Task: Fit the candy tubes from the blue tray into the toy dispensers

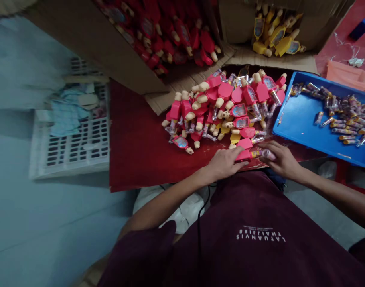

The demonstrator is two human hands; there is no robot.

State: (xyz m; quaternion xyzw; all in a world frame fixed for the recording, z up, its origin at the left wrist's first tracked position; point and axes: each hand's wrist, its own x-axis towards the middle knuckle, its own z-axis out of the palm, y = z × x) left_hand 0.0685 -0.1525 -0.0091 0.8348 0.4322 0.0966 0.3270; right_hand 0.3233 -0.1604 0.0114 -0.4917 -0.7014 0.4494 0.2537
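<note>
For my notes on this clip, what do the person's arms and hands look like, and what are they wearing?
The left hand and right hand are bare, with no gloves. The forearms are bare too, coming from the short sleeves of a dark maroon T-shirt with white printed lettering. A thin black cable runs down its front.

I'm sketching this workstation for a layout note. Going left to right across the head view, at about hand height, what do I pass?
White slotted plastic crate → red table covering → left hand → pink plastic toy → right hand → blue tray
</note>
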